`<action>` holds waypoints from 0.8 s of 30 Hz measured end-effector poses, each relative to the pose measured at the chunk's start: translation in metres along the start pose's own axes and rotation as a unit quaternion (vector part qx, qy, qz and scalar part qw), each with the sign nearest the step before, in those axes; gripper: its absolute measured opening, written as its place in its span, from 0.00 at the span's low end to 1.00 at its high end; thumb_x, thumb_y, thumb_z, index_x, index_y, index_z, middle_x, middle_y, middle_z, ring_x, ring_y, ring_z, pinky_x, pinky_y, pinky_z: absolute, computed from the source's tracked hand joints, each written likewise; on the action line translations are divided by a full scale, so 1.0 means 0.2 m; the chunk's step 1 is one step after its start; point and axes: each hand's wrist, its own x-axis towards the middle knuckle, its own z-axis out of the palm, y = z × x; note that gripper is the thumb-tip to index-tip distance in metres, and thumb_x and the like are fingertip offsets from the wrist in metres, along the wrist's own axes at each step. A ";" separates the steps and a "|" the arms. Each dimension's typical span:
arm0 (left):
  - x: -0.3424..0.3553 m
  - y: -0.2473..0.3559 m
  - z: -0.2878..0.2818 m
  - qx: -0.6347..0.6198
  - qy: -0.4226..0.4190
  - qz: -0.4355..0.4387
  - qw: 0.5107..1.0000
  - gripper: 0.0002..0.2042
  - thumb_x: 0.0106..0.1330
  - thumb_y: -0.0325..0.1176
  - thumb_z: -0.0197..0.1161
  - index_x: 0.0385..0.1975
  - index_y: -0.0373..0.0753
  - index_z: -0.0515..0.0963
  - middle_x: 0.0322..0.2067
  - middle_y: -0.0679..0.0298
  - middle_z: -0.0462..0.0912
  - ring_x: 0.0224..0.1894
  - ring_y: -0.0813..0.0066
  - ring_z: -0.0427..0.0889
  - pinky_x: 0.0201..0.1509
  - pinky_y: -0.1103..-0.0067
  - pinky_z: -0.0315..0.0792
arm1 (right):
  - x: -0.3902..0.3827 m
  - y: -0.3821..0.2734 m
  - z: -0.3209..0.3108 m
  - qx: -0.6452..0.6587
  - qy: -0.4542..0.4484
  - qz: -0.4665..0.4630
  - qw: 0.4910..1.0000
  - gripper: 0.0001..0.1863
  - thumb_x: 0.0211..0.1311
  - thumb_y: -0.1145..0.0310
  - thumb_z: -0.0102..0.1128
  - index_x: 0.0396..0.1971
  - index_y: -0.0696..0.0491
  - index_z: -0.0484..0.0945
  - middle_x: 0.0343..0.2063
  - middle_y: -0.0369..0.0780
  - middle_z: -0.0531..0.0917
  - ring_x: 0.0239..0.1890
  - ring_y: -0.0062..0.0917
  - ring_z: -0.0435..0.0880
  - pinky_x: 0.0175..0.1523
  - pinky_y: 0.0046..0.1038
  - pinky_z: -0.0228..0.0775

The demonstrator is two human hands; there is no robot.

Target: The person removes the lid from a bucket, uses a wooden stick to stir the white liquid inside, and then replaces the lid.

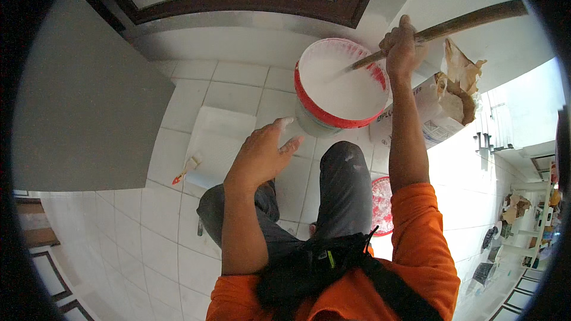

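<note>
My right hand (pixel 401 49) is closed around a wooden stick (pixel 470 22), thumb along its upper side. The stick's lower end dips into a thick white mixture (pixel 336 86) in a round bucket (pixel 304 105) with a red rim; white smears coat its inner wall. My left hand (pixel 260 150) is empty, fingers and thumb apart, with white residue on the fingertips. It hovers left of the bucket, near a white tray (pixel 221 120). A small paintbrush (pixel 188 168) with a red-tipped handle lies at the tray's near left edge.
A torn-open paper bag (pixel 433 110) leans right of the bucket by the wall. A red lid (pixel 382 202) smeared with white lies beside my right knee. A grey panel (pixel 89 101) stands at left. Dark-framed woodwork (pixel 250 6) is ahead. Shelving (pixel 535 214) stands far right.
</note>
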 end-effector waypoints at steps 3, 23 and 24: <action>-0.01 -0.08 0.00 0.011 0.039 0.021 0.999 0.29 0.70 0.51 0.61 0.63 0.37 0.70 0.54 0.43 0.80 0.54 0.50 0.83 0.59 0.63 0.75 | -0.04 0.07 0.08 -0.265 0.004 -0.025 0.964 0.20 0.71 0.59 0.59 0.18 0.49 0.72 0.12 0.31 0.68 0.13 0.17 0.65 0.19 0.26 0.57; 0.21 0.27 0.07 0.027 -0.102 0.025 0.994 0.26 0.75 0.43 0.56 0.67 0.34 0.67 0.60 0.46 0.76 0.61 0.56 0.77 0.65 0.65 0.68 | -0.05 -0.17 0.00 -0.167 0.079 -0.018 0.983 0.26 0.72 0.56 0.55 0.16 0.60 0.73 0.13 0.41 0.68 0.18 0.23 0.67 0.25 0.36 0.60; 0.24 0.24 0.09 0.014 -0.107 0.051 0.993 0.25 0.75 0.42 0.55 0.66 0.33 0.67 0.60 0.45 0.76 0.61 0.56 0.77 0.65 0.66 0.68 | -0.06 -0.16 0.00 -0.272 0.075 -0.004 0.959 0.26 0.73 0.55 0.53 0.17 0.57 0.72 0.13 0.46 0.68 0.20 0.26 0.67 0.28 0.39 0.61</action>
